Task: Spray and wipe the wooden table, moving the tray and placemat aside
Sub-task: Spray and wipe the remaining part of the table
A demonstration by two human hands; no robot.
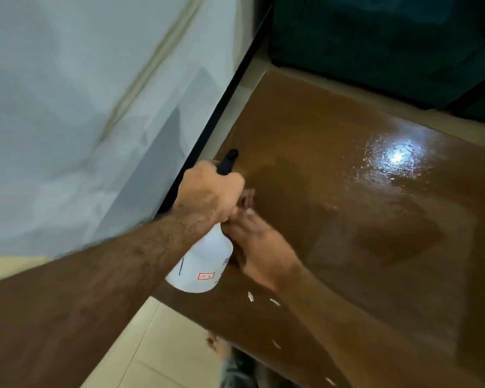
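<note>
Nearest me, my right hand (263,247) reaches in from the lower right, fingertips at the neck of the white spray bottle (205,259); blur hides whether it grips or only steadies it. Just beyond, my left hand (210,189) is clamped around the bottle's black head, nozzle aimed at the far corner. I judge this the spraying step: next I need a trigger squeeze over the dry near side. The wooden table (361,219) shines wet farther out. Neither tray nor placemat is in view.

Bare wet table top (347,169) rightward; wall (81,121) close along its left.
</note>
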